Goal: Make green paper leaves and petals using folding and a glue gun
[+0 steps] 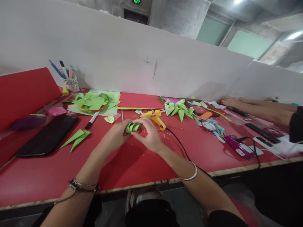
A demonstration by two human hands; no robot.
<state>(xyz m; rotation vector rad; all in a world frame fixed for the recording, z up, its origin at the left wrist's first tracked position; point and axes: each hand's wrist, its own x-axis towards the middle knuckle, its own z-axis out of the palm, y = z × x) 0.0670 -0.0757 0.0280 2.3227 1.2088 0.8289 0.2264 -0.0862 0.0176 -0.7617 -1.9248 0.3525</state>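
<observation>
Between my two hands, above the red tabletop, is a small rolled piece of green paper [133, 127] with curved, overlapping strips. My left hand [117, 134] closes on its left side, and the fingers of my right hand [149, 134] pinch its right side. Just beyond my right hand lies a yellow hot glue gun [155, 119], its black cord running toward the front edge. Folded green paper cones [77, 138] rest to the left of my left hand. A cluster of pointed green paper pieces [181, 110] sits behind and right of the glue gun.
A black phone [48, 135] and a marker [92, 120] lie at left. Green paper cutouts [97, 102] and red sheets [142, 101] are at the back, near a pen cup [71, 84]. A purple power adapter [239, 147] is at right, before another person's arms [258, 108].
</observation>
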